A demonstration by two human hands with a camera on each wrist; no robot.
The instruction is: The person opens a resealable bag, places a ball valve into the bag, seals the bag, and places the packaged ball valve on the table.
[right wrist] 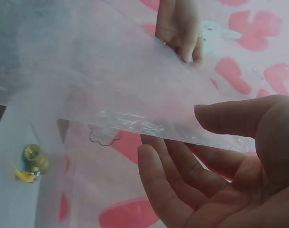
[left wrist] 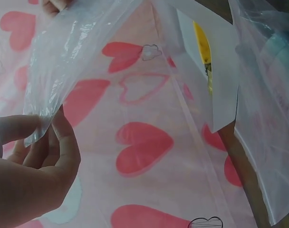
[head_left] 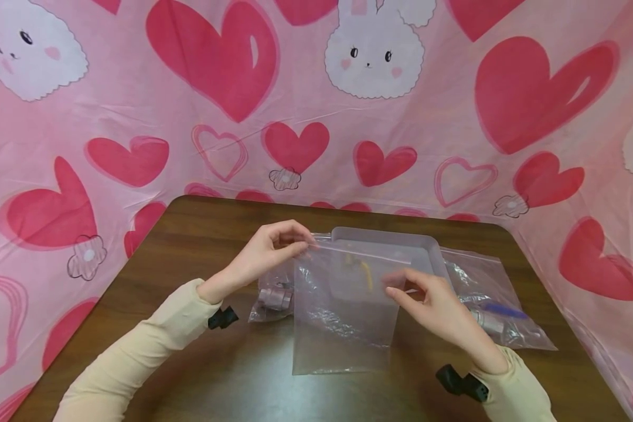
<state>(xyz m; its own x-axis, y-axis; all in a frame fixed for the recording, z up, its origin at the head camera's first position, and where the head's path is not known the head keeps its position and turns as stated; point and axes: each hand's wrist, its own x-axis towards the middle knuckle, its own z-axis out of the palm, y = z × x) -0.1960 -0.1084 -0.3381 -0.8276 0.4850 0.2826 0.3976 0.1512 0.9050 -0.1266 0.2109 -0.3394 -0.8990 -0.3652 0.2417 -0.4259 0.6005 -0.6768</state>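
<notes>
A clear plastic bag hangs upright over the table, flat and with nothing visible inside. My left hand pinches its upper left corner between thumb and fingers, and the left wrist view shows the film gathered there. At the bag's right edge is my right hand. Its thumb lies on one side of the film and its loosely bent fingers on the other, with a gap between them. Behind the bag, a brass valve with a yellow handle lies in a grey tray, seen through the film.
A clear bag with a metal fitting lies left of the tray. To the right, another bag holds a metal piece and a blue part. The brown table meets a pink heart-patterned cloth.
</notes>
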